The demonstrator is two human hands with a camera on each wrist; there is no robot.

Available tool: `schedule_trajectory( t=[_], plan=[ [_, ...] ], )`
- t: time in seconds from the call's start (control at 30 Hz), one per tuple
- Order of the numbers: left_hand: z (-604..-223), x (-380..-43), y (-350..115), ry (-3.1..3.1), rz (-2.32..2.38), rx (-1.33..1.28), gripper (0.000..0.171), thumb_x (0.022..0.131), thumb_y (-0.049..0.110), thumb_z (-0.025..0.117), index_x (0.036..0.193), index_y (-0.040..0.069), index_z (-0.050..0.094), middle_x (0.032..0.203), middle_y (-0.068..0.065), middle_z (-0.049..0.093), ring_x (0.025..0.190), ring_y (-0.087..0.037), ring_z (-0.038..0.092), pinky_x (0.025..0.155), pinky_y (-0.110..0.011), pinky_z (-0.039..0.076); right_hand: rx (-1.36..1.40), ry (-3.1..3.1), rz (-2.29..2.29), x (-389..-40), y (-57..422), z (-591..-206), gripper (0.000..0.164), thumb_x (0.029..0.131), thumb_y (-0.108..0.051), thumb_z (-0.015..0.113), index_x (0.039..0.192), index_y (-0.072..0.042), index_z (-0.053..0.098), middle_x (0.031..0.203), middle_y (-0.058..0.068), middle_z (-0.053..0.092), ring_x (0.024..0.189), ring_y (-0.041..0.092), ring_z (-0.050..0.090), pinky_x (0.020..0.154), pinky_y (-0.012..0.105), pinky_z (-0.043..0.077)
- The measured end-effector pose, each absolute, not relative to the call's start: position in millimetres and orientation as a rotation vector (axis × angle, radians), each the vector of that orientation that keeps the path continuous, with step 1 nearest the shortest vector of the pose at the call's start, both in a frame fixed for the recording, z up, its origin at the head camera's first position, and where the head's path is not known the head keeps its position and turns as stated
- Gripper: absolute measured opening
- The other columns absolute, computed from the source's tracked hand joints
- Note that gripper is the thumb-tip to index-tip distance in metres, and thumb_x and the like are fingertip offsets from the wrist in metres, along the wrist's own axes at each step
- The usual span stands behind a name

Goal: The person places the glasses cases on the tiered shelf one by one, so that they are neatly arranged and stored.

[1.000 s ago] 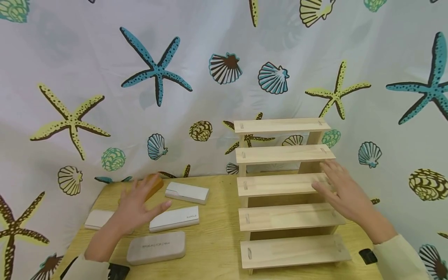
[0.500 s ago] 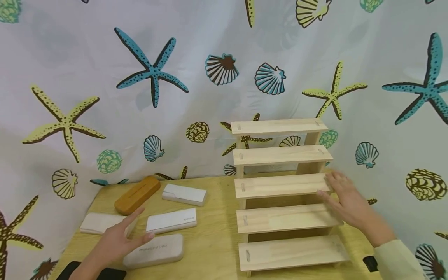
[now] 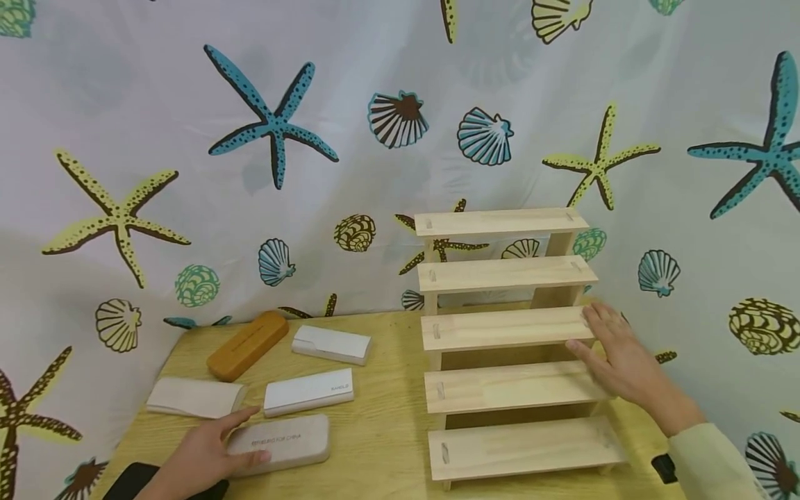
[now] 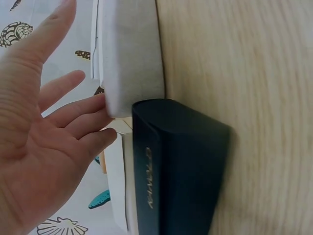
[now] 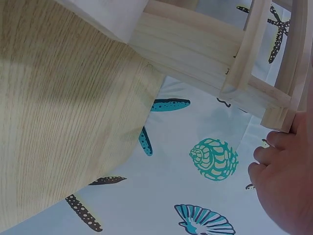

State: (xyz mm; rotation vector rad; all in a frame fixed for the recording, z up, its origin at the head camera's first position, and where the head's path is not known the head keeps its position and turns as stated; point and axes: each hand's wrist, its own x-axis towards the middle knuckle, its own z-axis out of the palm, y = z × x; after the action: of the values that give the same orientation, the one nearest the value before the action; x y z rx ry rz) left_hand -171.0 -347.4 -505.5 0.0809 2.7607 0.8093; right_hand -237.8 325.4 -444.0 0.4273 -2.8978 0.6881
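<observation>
My left hand (image 3: pixel 203 455) is held open at the left end of a pale grey glasses case (image 3: pixel 294 442), thumb and forefinger spread over it in the head view. In the left wrist view, fingertips are right at that grey case (image 4: pixel 134 58), beside a dark glasses case (image 4: pixel 178 166) with lettering. My right hand (image 3: pixel 628 364) grips the right end of the middle board of a stepped wooden shelf (image 3: pixel 500 330), thumb at the front edge. The right wrist view shows its lower fingers (image 5: pixel 268 155) curled by the shelf's end.
More glasses cases lie at the left of the wooden table (image 3: pixel 381 430): an orange one (image 3: pixel 246 346), a white one (image 3: pixel 331 345), a lettered white one (image 3: pixel 309 392) and an off-white one (image 3: pixel 195 398). A patterned curtain (image 3: pixel 350 173) hangs behind the table.
My left hand has come back and down from above the orange case to the pale grey one. My right hand has settled from over the shelf onto its right end.
</observation>
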Motion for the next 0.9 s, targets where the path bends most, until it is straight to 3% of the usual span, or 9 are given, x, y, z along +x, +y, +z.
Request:
schedule_trajectory(
  t=[0.47,0.7,0.9],
  plan=[
    [-522.2,-171.1,-349.9,2.733,0.748,-0.005,0.110,0.066,0.064,0.092,0.155,0.011,0.054,0.150,-0.031,0.056,0.136,-0.050,0.056,0.106,-0.062,0.050,0.414,-2.914,0.665,-238.5,325.3,-441.8,0.085,0.110,-0.051,0.051,0.167,0.002,0.017,0.173,0.030,0.013,0.159,0.054,0.013,0.123,0.073,0.018],
    [-534.8,-170.8,-359.8,2.698,0.762,-0.036,0.114,0.069,0.062,0.092,0.160,0.010,0.046,0.150,-0.034,0.054,0.133,-0.050,0.057,0.104,-0.063,0.051,0.417,-2.922,0.673,-239.1,325.5,-443.1,0.085,0.110,-0.052,0.050,0.167,0.003,0.018,0.173,0.031,0.014,0.159,0.054,0.013,0.124,0.072,0.017],
    [-540.0,-172.1,-364.0,2.727,0.774,-0.039,0.107,0.069,0.063,0.092,0.155,0.012,0.053,0.146,-0.030,0.059,0.130,-0.045,0.061,0.103,-0.060,0.052,0.406,-2.928,0.675,-239.3,325.2,-443.6,0.086,0.109,-0.052,0.050,0.166,0.004,0.018,0.173,0.031,0.012,0.159,0.054,0.011,0.124,0.072,0.016]
  ],
)
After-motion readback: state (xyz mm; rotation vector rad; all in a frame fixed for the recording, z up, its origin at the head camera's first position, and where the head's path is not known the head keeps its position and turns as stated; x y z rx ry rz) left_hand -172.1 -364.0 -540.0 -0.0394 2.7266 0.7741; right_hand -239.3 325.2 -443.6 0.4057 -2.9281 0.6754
